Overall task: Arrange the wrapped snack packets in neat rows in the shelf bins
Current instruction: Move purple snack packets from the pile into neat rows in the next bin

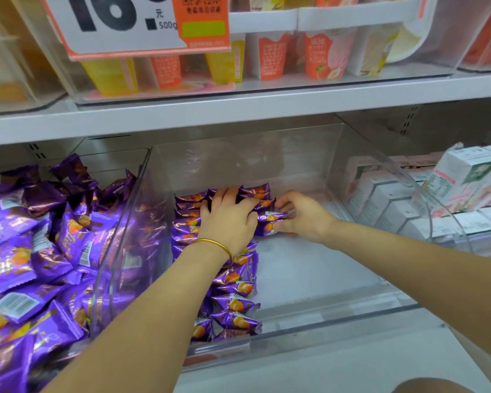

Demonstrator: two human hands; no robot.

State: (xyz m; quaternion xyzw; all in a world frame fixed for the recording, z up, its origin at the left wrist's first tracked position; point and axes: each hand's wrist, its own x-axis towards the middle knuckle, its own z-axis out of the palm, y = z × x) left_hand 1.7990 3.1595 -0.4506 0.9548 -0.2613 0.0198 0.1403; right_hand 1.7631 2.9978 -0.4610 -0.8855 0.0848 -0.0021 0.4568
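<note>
Where packets (233, 304) lie: left-side row in clear bin (309, 279).
Left hand (230, 219): fingers spread, pressing them flat.
Right hand (301, 217): pinches one packet (270, 219).
Handling: we judge light, slippery foil; grip crimped ends.

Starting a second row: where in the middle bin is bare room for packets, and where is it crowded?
The middle bin's bare floor is free between the packet row and its right wall, in front of the right hand. Crowded: the back, where the left hand presses the row, and the packet heap at left.
</note>
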